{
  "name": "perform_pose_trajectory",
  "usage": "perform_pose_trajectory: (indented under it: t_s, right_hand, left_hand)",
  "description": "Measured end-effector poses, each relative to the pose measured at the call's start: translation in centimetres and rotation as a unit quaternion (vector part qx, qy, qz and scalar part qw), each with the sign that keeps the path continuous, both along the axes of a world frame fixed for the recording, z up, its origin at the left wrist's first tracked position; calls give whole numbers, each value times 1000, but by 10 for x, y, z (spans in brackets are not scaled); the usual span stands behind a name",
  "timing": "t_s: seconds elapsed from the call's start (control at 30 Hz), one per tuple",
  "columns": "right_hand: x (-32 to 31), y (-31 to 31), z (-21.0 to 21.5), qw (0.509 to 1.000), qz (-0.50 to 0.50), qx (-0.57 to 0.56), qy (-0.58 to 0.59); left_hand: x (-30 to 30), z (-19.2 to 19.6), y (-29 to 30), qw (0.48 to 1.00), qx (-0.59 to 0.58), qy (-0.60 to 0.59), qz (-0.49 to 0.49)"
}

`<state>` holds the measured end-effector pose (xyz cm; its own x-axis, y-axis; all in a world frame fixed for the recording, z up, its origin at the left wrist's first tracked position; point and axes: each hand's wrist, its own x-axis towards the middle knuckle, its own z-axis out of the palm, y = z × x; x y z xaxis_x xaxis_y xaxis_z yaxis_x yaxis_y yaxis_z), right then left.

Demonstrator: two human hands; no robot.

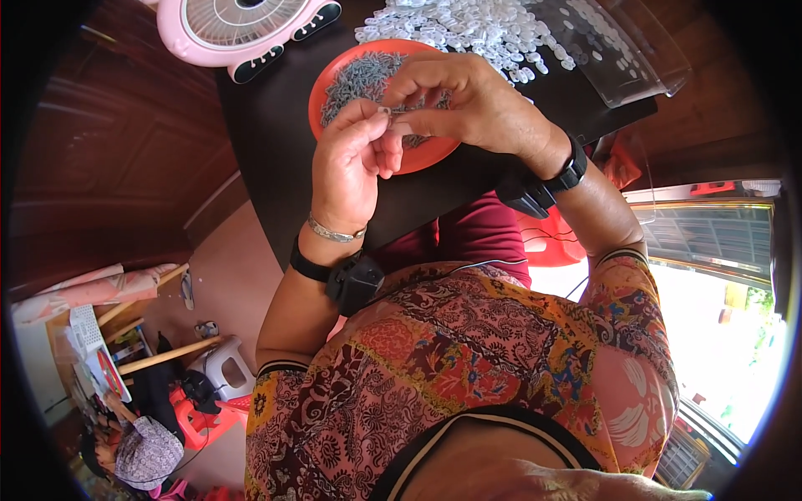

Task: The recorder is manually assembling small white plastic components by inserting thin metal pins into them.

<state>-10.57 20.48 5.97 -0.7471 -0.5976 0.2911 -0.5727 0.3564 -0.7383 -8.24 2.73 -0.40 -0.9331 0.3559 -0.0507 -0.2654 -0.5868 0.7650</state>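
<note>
My left hand (349,167) and my right hand (476,104) meet fingertip to fingertip above a round orange plate (316,104). Both are closed in a pinch, thumbs against fingers. Whatever lies between the fingertips is too small to make out. The plate holds a heap of small, thin grey pieces (359,81) that look like screws; my hands hide part of it. Just beyond the plate spreads a pile of small, clear-white oval plastic pieces (468,27).
A pink fan (188,37) lies at the table's far left. On the right, a clear plastic tray (614,92) holds more small white pieces. The dark table (271,167) ends near my lap. Another person (150,451) is at the lower left, by a red stool (200,422).
</note>
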Motion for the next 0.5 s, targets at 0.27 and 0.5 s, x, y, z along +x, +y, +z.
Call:
perform_pose_trajectory:
  t_s: [0.27, 0.5]
  right_hand:
    - [-5, -8, 1, 974, -1, 89, 209]
    - [-1, -16, 0, 967, -29, 85, 239]
  left_hand:
    - [-3, 1, -3, 999, -37, 12, 16]
    - [-5, -2, -4, 999, -4, 15, 48]
